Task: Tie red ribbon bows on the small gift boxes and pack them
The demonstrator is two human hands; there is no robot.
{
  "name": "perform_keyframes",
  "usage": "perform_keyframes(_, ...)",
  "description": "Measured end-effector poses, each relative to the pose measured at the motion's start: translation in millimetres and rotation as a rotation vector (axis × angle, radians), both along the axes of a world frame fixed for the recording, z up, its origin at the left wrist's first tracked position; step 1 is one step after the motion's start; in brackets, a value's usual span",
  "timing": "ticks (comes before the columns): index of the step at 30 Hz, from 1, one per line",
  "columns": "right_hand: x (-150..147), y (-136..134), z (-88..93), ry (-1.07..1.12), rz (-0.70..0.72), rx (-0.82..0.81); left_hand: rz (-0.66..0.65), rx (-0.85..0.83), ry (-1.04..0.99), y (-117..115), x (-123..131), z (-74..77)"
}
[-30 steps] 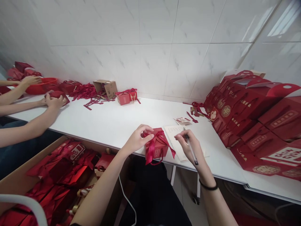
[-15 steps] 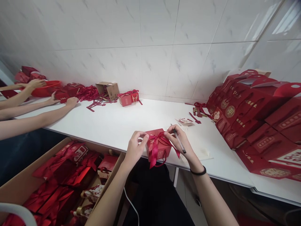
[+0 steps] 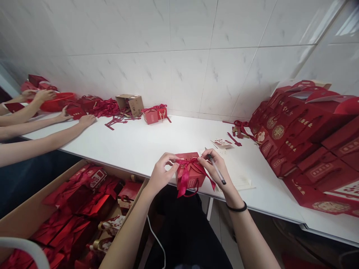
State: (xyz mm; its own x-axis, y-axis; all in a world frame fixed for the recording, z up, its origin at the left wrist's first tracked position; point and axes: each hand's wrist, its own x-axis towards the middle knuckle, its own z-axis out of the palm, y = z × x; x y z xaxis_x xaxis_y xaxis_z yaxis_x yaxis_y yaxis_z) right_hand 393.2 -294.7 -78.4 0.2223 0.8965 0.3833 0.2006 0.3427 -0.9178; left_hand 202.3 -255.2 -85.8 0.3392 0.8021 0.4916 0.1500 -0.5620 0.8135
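At the table's front edge sits a small red gift box (image 3: 193, 180) with a shiny red ribbon (image 3: 184, 178) tied in a bow on top, its tails hanging over the front. My left hand (image 3: 163, 172) is closed, thumb and fingers pinching the bow's left loop. On the other side, my right hand (image 3: 214, 166) pinches the bow's right loop between thumb and forefinger. A clear pen with a dark tip (image 3: 217, 170) is tucked between that hand's fingers, slanting down across its back. A red twisted cord handle (image 3: 192, 194) droops from the box front.
Stacked red gift boxes (image 3: 303, 138) fill the right side. A printed card (image 3: 222, 143) and ribbon scraps lie behind my right hand. Lower left stands a carton (image 3: 15, 218) of beribboned boxes. Co-workers' hands (image 3: 87, 120) handle red boxes at far left, near a red basin (image 3: 57, 101).
My hands keep their pinch on the bow with only slight movement. At far left, a co-worker's second hand has come into sight by the basin. The view has shifted slightly.
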Motion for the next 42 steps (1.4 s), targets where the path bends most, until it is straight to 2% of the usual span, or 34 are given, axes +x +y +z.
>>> perform_keyframes(6,-3,1,-5.2,0.071,-0.019,0.003,0.029,-0.039,-0.054,5,7,3.8)
perform_keyframes(13,-7,-2,-8.2,0.094,-0.062,0.028,0.251,-0.069,-0.088,1,20,-4.8)
perform_keyframes(21,-10,-8,-7.1,0.079,-0.06,0.028,0.256,0.008,-0.117,-2,18,-16.7)
perform_keyframes(24,-11,-8,-6.6,0.088,-0.065,0.031,0.194,0.037,-0.136,-4,15,-13.5)
perform_keyframes(28,-10,-6,-5.3,0.078,-0.089,0.021,0.05,-0.111,-0.158,-6,12,-1.6)
perform_keyframes(32,-11,-4,-3.5,0.079,-0.105,-0.002,0.16,-0.219,-0.045,-4,16,5.1)
perform_keyframes(39,-15,-4,-6.5,0.133,-0.119,-0.013,0.283,-0.194,-0.055,-6,21,-2.3)
perform_keyframes(42,-16,-4,-8.4,0.147,-0.147,-0.011,0.284,-0.198,-0.076,-7,22,-4.3)
